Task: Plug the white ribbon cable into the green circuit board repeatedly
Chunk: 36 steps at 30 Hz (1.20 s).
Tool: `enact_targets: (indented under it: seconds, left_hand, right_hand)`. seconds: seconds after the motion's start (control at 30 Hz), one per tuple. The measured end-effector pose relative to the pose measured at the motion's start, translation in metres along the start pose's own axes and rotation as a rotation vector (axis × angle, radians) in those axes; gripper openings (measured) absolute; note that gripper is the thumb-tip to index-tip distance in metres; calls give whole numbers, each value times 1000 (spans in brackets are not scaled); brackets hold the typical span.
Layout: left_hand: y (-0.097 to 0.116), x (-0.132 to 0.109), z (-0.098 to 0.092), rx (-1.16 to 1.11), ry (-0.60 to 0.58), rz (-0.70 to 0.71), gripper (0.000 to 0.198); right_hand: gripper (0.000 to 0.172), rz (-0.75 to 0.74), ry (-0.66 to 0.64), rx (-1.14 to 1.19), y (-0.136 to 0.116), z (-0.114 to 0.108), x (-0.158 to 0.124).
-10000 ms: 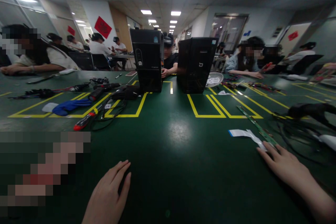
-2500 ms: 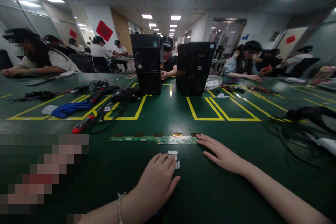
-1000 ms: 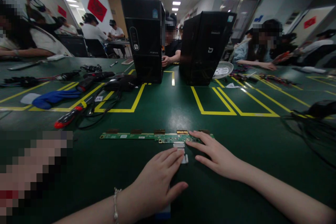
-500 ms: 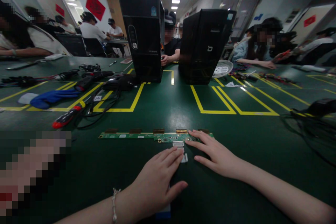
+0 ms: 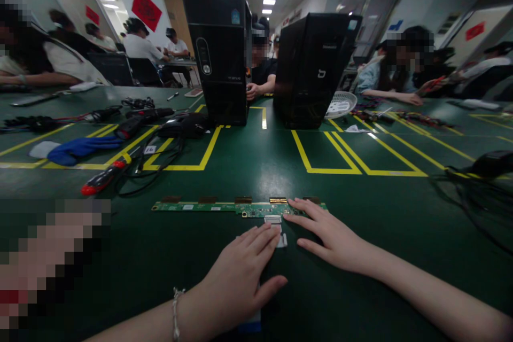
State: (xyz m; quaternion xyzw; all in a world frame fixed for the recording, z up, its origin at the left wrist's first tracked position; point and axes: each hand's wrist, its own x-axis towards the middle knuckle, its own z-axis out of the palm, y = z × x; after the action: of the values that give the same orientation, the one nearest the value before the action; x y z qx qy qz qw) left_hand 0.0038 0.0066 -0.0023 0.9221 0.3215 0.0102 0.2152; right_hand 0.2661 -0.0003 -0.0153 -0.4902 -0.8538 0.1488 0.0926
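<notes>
A long thin green circuit board (image 5: 208, 206) lies across the green table (image 5: 360, 214) in front of me. My right hand (image 5: 331, 234) rests flat on the board's right end, fingers spread. My left hand (image 5: 240, 275) lies flat on a white ribbon cable (image 5: 279, 238), fingers stretched toward the cable's end at the board's lower edge. The cable's blue-tipped other end (image 5: 250, 324) shows under my left wrist.
Two black computer towers (image 5: 219, 56) (image 5: 315, 67) stand behind yellow floor-tape boxes (image 5: 324, 155). At the left lie a red-handled screwdriver (image 5: 100, 180), black cables (image 5: 156, 157) and a blue glove (image 5: 80, 148). More black cables (image 5: 473, 187) sit at the right. Other people sit around the table.
Ten seconds ago the board and cable lay at the far right; they now lie centred before me. Over the last second both hands have barely moved.
</notes>
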Motion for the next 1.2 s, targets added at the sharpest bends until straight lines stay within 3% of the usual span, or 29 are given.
enact_targets:
  seconds: [0.3, 1.03, 1.2]
  left_hand:
    - [-1, 1, 1, 32, -3, 8, 69]
    - [-20, 6, -20, 180, -11, 239, 58]
    - [-23, 7, -17, 203, 28, 300, 56]
  right_hand:
    - [55, -11, -26, -36, 1, 0, -1]
    - [55, -38, 4, -2, 0, -1, -3]
    - [54, -42, 12, 9, 1, 0, -3]
